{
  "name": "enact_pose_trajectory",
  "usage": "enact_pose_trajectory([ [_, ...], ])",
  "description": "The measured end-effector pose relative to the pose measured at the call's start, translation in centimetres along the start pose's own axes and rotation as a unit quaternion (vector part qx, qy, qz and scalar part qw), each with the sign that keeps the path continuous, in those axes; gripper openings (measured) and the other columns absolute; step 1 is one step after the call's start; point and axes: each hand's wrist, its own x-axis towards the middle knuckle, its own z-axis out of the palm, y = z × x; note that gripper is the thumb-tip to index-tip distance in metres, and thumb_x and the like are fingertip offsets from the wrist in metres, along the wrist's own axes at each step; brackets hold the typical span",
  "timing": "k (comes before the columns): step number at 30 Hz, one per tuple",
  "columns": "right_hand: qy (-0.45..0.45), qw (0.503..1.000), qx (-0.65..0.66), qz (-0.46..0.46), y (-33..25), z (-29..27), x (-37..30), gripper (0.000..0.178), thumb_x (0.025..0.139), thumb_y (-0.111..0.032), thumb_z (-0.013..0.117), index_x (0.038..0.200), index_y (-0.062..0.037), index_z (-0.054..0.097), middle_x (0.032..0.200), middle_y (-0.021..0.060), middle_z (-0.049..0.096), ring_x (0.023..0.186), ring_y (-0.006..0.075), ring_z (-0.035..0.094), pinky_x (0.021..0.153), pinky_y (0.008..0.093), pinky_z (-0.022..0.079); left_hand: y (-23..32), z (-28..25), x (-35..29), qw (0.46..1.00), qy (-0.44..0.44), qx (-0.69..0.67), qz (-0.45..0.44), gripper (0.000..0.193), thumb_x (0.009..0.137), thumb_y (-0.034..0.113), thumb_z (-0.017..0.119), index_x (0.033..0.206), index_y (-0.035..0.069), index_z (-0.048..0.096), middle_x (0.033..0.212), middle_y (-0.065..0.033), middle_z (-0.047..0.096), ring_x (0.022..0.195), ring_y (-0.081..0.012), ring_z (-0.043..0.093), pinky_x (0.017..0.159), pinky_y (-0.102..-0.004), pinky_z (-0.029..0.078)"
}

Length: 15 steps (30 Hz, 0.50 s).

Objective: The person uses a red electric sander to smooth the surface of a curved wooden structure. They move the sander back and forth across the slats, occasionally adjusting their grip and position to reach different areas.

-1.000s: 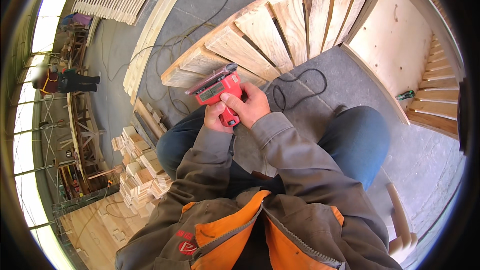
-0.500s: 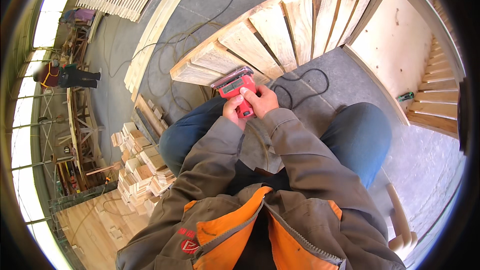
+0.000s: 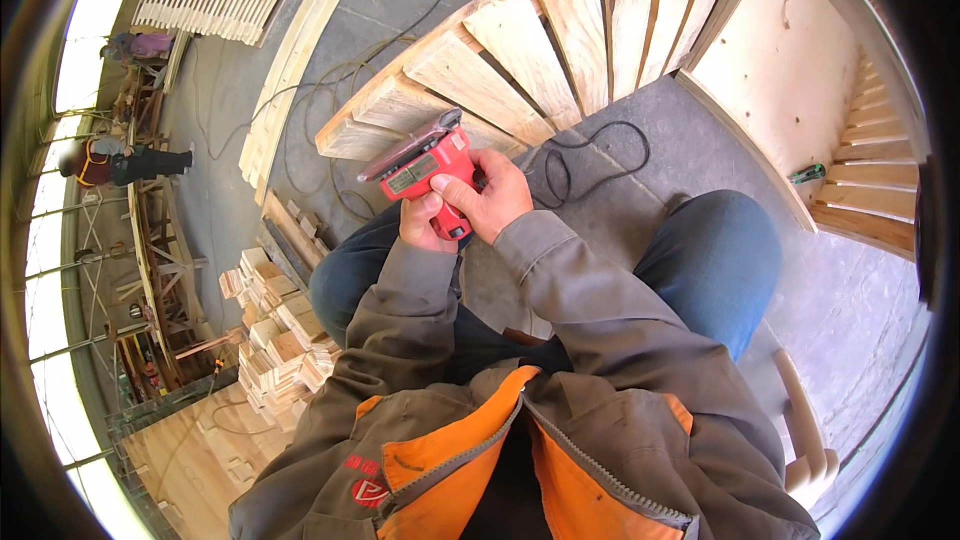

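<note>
Both hands grip a red power sander (image 3: 452, 162) with a grey label and a dark flat pad along its far edge. My left hand (image 3: 424, 225) is closed around the near end of the body. From the right, my right hand (image 3: 497, 198) wraps the body, its thumb lying on top next to my left thumb. Beyond the sander stands a slatted wooden panel (image 3: 520, 32) of pale boards with gaps between them. The pad overlaps the panel's left end in view; whether they touch, I cannot tell.
A plywood-sided wooden frame (image 3: 780, 50) stands right, with a green-handled tool (image 3: 807, 173) by its slats. Black cable (image 3: 640, 162) loops on the floor. Cut wood blocks (image 3: 285, 325) are piled left, near long boards (image 3: 300, 60). Another person (image 3: 125, 162) stands far left.
My hands have moved the sander left and slightly nearer, turning it so the pad tilts up more. The view has shifted a little too.
</note>
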Motion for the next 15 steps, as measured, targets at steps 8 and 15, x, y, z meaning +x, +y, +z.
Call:
enact_pose_trajectory([
  [8,0.03,0.998,-0.019,0.049,7.2,-1.3,1.8,0.063,0.086,-0.045,0.085,0.118,0.0079,0.07,0.105,0.0235,0.074,0.095,0.0316,0.074,0.085,0.0408,0.058,-4.7,-2.1,0.9,0.996,0.049,-0.016,-0.067,0.063,0.084,0.032,0.072,0.138,0.002,0.06,0.13,-0.0114,0.066,0.12,-0.0239,0.064,0.102,-0.0386,0.052],
  [15,0.025,0.995,-0.03,0.093,9.2,-2.7,2.4,0.061,0.089,-0.041,0.083,0.122,0.0089,0.069,0.107,0.0243,0.075,0.098,0.0294,0.075,0.087,0.0392,0.058,-7.9,-5.3,1.7,0.989,0.031,-0.022,-0.144,0.066,0.088,0.035,0.068,0.146,0.006,0.053,0.138,-0.013,0.063,0.125,-0.0289,0.063,0.107,-0.0469,0.05],
])
